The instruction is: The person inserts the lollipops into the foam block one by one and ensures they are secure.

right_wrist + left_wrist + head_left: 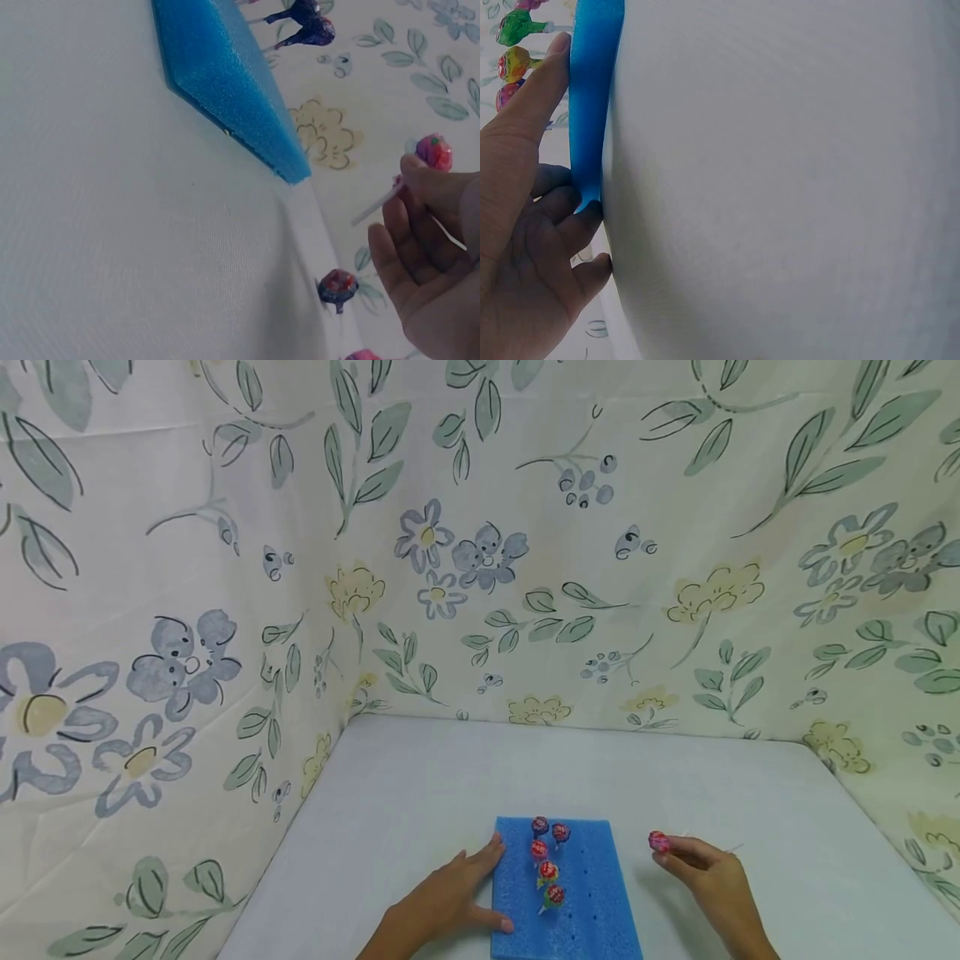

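Note:
A blue foam block with small holes lies on the white table. Several wrapped lollipops stand in it by their sticks, mostly towards its left and far side. Along the block's left edge rests my left hand, fingers spread and thumb on the near part. In the left wrist view, the fingertips touch the block's side. To the right of the block, above the table, my right hand pinches a pink lollipop. Its white stick points down past the fingers in the right wrist view.
In the right wrist view, a dark-wrapped lollipop and part of a pink one lie near the right hand. Floral cloth hangs behind the table and at its sides.

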Demonstrator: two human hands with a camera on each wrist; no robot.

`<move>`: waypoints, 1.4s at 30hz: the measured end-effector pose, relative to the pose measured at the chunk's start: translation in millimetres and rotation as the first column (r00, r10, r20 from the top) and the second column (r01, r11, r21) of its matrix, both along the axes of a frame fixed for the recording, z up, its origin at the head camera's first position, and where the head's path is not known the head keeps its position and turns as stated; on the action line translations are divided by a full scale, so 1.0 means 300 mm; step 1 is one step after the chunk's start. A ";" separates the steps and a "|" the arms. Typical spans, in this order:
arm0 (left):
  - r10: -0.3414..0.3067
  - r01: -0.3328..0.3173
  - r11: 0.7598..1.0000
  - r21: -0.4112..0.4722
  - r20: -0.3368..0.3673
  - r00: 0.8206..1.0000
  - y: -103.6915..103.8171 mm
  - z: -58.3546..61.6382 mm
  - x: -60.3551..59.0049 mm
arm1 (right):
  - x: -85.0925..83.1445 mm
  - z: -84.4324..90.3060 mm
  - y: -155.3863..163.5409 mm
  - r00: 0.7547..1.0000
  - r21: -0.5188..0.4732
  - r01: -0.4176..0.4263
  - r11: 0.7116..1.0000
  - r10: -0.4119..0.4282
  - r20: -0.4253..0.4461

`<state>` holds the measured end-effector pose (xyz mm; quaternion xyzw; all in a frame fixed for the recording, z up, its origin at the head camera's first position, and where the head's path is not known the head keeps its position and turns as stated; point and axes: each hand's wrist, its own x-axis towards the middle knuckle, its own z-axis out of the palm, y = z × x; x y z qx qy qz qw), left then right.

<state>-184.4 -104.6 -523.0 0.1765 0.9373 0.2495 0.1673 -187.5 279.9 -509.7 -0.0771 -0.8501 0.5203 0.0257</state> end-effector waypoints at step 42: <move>0.009 -0.009 1.000 -0.021 0.005 1.000 0.000 0.003 0.001 | -0.026 -0.038 -0.258 0.991 -0.174 -0.136 0.975 0.135 -0.014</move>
